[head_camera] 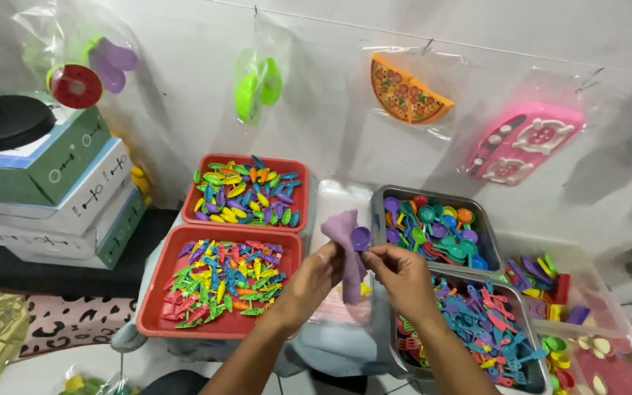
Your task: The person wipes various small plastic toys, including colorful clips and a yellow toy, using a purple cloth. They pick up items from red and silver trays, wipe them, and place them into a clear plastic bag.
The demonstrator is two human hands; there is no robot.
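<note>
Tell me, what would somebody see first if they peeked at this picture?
Probably the two red trays on the left, heaped with tiny toy pieces in many bright colours. In the middle, the left hand and right hand hold purple toy pieces, one a small spoon. High on the white wall hang clear bags, one with an orange toy pizza and one with a pink toy stove.

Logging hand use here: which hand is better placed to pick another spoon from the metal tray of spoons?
Probably the right hand. It sits just below the spoon tray, while the left hand grips the purple glove-shaped toy and is farther away.
</note>
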